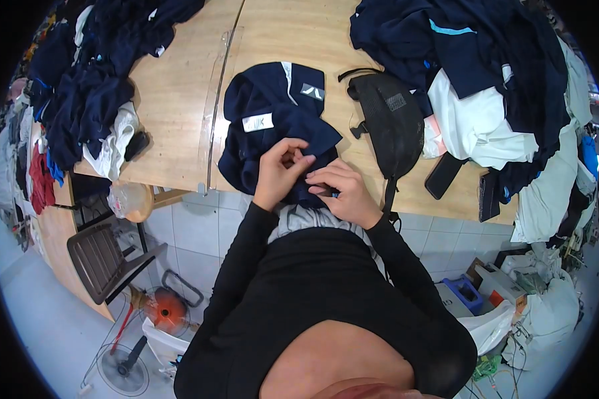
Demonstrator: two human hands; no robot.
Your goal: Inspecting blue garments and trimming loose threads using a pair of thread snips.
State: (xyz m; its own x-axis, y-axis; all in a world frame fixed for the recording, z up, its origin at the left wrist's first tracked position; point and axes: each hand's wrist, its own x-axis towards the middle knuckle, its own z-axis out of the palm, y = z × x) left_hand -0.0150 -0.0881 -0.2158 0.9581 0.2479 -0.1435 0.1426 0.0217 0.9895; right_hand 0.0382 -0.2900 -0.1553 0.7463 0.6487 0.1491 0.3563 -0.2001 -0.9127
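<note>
A navy garment (259, 143) lies bunched on the table right before me, with a white label, a grey patch and a pale stripe showing. At its near part, my left hand (281, 171) is closed, thumb and fingers pinching the cloth by a folded edge. Just to the right, my right hand (347, 194) has its fingers curled over the same garment. Something small and dark with a bit of blue shows under those fingers; its kind is hidden. The two hands are close together but apart.
To the right lie a black waist bag (387, 123), a dark phone (444, 176), a white cloth (469, 120) and a navy garment pile (512, 53). More navy clothes (90, 100) are heaped left. Below stand a brown chair (100, 256) and a fan (123, 369).
</note>
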